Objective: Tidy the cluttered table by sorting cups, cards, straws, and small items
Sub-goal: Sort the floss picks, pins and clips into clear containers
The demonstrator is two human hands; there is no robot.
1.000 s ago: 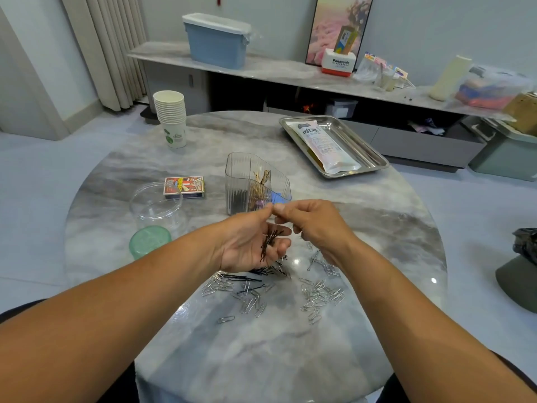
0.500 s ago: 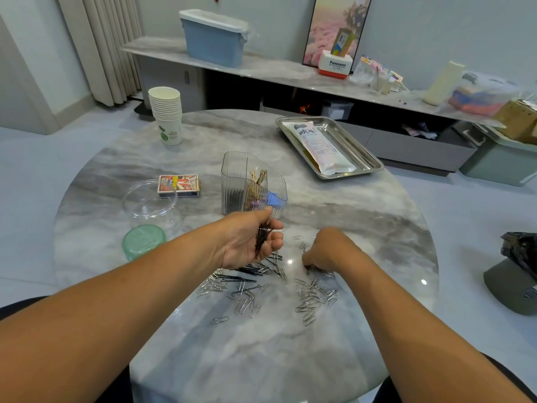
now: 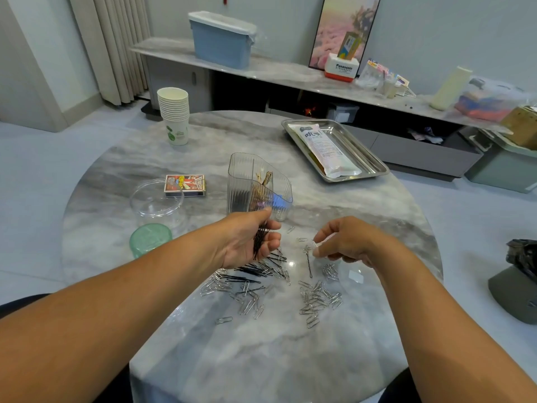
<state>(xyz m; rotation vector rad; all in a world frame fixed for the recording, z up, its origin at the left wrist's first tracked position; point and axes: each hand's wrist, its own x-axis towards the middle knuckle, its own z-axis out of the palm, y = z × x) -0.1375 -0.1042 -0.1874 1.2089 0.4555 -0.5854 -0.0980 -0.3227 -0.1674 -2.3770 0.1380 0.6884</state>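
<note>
My left hand (image 3: 247,242) holds a bundle of black hairpins (image 3: 260,239) upright just in front of a clear ribbed organiser (image 3: 258,186) that has pins and clips in it. My right hand (image 3: 345,242) pinches one black hairpin (image 3: 309,264) by its top, so it dangles over the marble table (image 3: 203,359). Loose black hairpins (image 3: 250,271) and silver paper clips (image 3: 318,299) lie scattered below both hands. A stack of paper cups (image 3: 174,117) stands at the far left. A card box (image 3: 185,185) lies beside a clear jar (image 3: 155,202).
A green lid (image 3: 149,238) sits in front of the jar. A steel tray (image 3: 366,152) with a white packet (image 3: 325,149) lies at the far right. Behind the table runs a long shelf (image 3: 276,72) with a blue bin (image 3: 220,39). A dark object (image 3: 520,280) stands on the floor at right.
My right hand went down to the pile of clips, then rose again with a single black hairpin pinched in its fingers. My left hand kept its bundle and stayed near the organiser.
</note>
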